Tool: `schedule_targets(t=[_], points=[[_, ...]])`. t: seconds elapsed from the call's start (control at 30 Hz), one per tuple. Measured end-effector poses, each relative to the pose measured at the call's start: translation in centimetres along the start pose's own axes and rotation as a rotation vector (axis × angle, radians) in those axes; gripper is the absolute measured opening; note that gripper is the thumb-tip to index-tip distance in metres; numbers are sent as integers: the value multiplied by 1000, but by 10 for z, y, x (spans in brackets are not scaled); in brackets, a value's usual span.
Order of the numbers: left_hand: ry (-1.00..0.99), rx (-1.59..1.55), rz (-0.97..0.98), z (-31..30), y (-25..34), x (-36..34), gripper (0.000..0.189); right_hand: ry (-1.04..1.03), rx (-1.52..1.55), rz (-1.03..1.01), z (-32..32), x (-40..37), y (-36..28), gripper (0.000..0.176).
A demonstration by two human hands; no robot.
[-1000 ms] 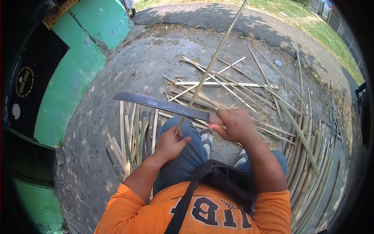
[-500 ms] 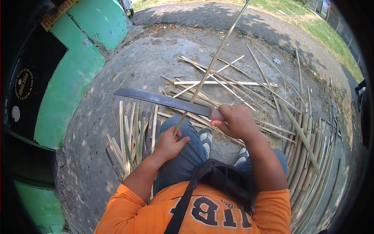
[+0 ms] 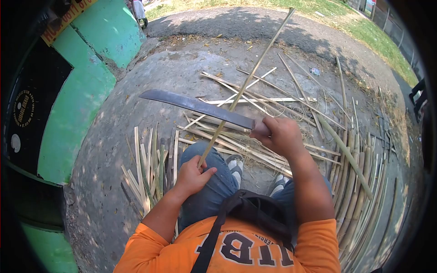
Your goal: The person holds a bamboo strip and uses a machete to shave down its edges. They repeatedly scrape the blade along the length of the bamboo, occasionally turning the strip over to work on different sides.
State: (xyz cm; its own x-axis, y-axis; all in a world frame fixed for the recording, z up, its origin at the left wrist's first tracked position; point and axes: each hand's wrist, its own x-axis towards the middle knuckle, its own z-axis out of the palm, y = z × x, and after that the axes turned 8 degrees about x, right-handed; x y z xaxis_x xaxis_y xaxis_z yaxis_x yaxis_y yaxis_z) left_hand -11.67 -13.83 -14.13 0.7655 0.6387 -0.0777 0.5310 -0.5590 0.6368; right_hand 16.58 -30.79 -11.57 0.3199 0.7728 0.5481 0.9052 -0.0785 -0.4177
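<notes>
A long thin bamboo strip slants from my left hand up to the top of the view. The fingers of my left hand close round its lower end, above my left knee. My right hand grips the wooden handle of a long machete. Its dark blade points left and lies across the strip, over the strip's middle part. Whether the edge bites into the strip cannot be made out.
Split strips stand bundled left of my knee. More strips lie crisscrossed ahead with curly shavings. Bamboo poles are stacked at the right. A green wall rises at the left. A black bag hangs at my waist.
My right hand and the machete have shifted slightly right relative to my body. My left hand has moved a little down and left, still holding the strip. The camera view has turned slightly.
</notes>
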Motion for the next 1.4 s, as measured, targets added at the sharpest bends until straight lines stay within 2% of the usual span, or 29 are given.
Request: schedule_targets(t=[0.13, 0.23, 0.37, 0.5, 0.63, 0.87, 1.0, 1.4], points=[[-4, -46, 26, 0, -1, -4, 37, 56, -25, 23, -7, -1, 8, 45], [9, -41, 53, 1, -4, -6, 38, 146, 101, 177, -13, 0, 21, 42], [11, -23, 85, 1, -3, -6, 37, 188, 91, 248, -24, -3, 28, 38], [-28, -67, 76, -1, -1, -6, 36, 172, 32, 231, -33, -6, 27, 39], [-97, -90, 39, -17, 4, -16, 37, 256, 52, 129, -41, -6, 27, 41], [-125, -57, -45, -28, -31, -49, 39, 240, -30, 54, -41, -6, 29, 38], [-110, -72, -88, -30, -48, -72, 40, 202, -39, 168, -42, -8, 37, 34], [-154, -107, -71, -34, -94, -113, 51, 300, -17, 168, -49, -11, 48, 38]])
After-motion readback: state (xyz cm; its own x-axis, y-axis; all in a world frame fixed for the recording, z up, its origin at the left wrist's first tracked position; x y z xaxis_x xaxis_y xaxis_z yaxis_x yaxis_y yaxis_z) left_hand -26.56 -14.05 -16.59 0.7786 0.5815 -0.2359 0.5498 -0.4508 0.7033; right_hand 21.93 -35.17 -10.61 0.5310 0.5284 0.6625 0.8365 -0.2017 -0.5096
